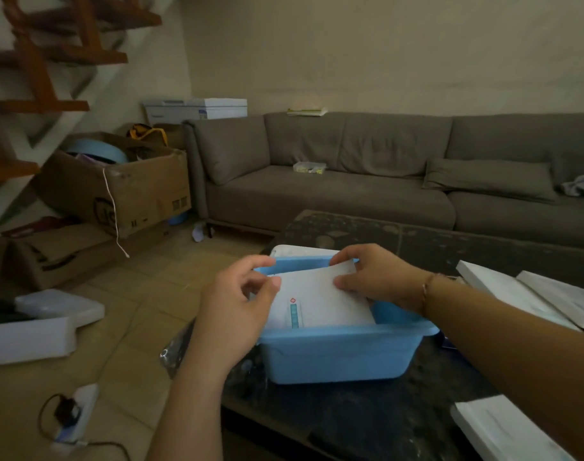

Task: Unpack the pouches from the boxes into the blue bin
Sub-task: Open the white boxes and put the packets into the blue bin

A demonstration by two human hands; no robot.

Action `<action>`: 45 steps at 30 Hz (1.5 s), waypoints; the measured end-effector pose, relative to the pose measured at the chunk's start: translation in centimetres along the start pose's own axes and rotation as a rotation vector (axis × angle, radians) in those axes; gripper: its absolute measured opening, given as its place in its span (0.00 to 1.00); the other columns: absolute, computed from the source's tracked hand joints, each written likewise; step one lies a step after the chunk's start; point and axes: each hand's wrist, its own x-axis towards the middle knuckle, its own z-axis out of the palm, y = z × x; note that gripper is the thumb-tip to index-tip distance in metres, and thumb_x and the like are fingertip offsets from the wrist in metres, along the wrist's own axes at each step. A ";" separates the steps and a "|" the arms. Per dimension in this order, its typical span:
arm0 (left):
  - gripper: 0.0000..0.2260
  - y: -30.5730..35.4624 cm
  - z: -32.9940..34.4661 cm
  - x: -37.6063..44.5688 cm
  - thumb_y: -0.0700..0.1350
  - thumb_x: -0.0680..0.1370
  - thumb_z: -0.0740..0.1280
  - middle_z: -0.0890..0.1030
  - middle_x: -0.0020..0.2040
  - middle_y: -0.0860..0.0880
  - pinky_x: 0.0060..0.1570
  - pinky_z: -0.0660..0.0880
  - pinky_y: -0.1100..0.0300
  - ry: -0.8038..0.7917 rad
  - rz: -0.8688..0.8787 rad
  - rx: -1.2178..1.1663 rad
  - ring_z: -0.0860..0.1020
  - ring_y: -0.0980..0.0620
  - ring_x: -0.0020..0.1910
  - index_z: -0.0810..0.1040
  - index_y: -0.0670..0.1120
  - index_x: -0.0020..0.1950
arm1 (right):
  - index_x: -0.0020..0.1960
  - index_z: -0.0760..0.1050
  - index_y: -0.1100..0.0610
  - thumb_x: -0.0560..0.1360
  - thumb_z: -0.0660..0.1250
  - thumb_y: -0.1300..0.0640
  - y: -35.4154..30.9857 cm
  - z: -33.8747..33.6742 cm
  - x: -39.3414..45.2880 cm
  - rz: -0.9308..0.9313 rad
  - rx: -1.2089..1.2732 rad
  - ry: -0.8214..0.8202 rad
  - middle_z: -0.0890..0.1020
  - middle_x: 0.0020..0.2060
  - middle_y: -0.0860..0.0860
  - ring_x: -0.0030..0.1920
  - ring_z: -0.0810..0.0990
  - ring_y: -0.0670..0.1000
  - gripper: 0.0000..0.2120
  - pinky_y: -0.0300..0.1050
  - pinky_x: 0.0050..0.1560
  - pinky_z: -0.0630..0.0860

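A flat white pouch (320, 294), smooth and papery with a small red mark and a teal strip printed near its lower left, stands tilted inside the blue bin (340, 354), its lower edge down in the bin and its upper edge leaning toward the far rim. The left hand (237, 304) pinches the pouch's left edge between thumb and curled fingers, while the right hand (373, 274) grips the upper right corner, fingers curled over the top and thumb pressed on the face; a thin bracelet circles that wrist. The bin is a rounded rectangular tub of matte plastic with a rolled lip, sitting on a dark, mottled table (433, 247) whose surface looks stone-like, though the dim light makes that hard to confirm. Flat white boxes (530, 294) lie on the table to the right, and another (503, 427) sits at the near right corner. On the tan tiled floor to the left rest open white boxes (34, 327). Beyond stands a grey fabric sofa (350, 181), and creased brown cardboard cartons (124, 181) are stacked at the far left.
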 end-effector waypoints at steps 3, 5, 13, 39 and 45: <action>0.13 0.3 0.5 -0.4 0.50 0.79 0.67 0.82 0.45 0.61 0.43 0.70 0.72 -0.065 0.029 0.162 0.77 0.64 0.47 0.75 0.59 0.64 | 0.69 0.67 0.48 0.77 0.67 0.49 -0.4 -0.2 -1.2 -0.099 -0.312 0.047 0.74 0.58 0.50 0.50 0.76 0.48 0.22 0.40 0.50 0.76; 0.13 0.7 0.6 -0.6 0.50 0.80 0.66 0.81 0.44 0.60 0.54 0.76 0.61 -0.077 0.071 0.263 0.77 0.62 0.48 0.75 0.58 0.65 | 0.73 0.61 0.49 0.77 0.66 0.50 -0.3 -0.6 -2.0 -0.123 -0.444 0.065 0.77 0.58 0.52 0.49 0.76 0.48 0.27 0.44 0.54 0.76; 0.11 1.4 1.6 -0.9 0.54 0.81 0.63 0.78 0.44 0.61 0.67 0.70 0.50 -0.083 0.150 0.429 0.71 0.62 0.44 0.74 0.58 0.63 | 0.79 0.47 0.49 0.79 0.60 0.62 0.8 -0.6 -2.9 -0.176 -0.633 -0.101 0.75 0.65 0.54 0.60 0.76 0.52 0.34 0.44 0.62 0.72; 0.07 2.1 13.9 -9.7 0.51 0.73 0.72 0.80 0.37 0.56 0.41 0.73 0.63 -0.735 0.843 0.107 0.75 0.61 0.40 0.80 0.51 0.37 | 0.39 0.73 0.49 0.83 0.54 0.50 23.9 1.0 -19.7 -0.750 -0.737 0.648 0.81 0.43 0.47 0.48 0.82 0.50 0.17 0.48 0.55 0.72; 0.05 1.2 15.6 -10.2 0.45 0.72 0.74 0.85 0.47 0.55 0.49 0.78 0.58 -0.739 0.883 0.005 0.80 0.59 0.48 0.86 0.48 0.47 | 0.33 0.76 0.48 0.73 0.66 0.38 22.7 1.8 -19.1 -0.665 -0.642 0.689 0.81 0.37 0.44 0.42 0.82 0.48 0.16 0.43 0.43 0.79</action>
